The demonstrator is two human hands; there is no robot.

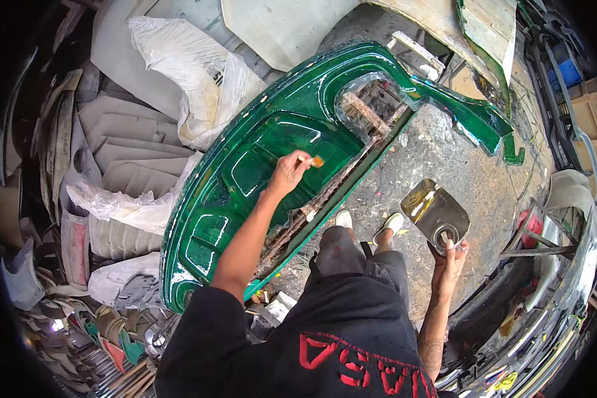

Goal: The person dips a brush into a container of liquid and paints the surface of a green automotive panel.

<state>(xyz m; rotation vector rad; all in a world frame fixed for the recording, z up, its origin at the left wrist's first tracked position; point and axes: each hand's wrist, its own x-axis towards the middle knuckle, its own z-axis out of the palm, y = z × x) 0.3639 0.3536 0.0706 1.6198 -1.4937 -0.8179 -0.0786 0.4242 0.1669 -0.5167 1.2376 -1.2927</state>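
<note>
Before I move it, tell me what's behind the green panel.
Past the green panel's curved edge, crumpled plastic sheeting and stacked grey pieces show. Whatever lies directly behind the panel is mostly covered by it; I can't tell what supports it.

A black short-sleeved T-shirt (pixel 265 355) printed with bold red letters (pixel 357 381) and smaller red text (pixel 378 359) is worn with dark grey shorts (pixel 341 252) and pale rounded shoes (pixel 343 219).

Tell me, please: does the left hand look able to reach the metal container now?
Probably yes: the left hand holds a brush, and between it and the metal container, held by the right hand, nothing seems to block the way.
</note>
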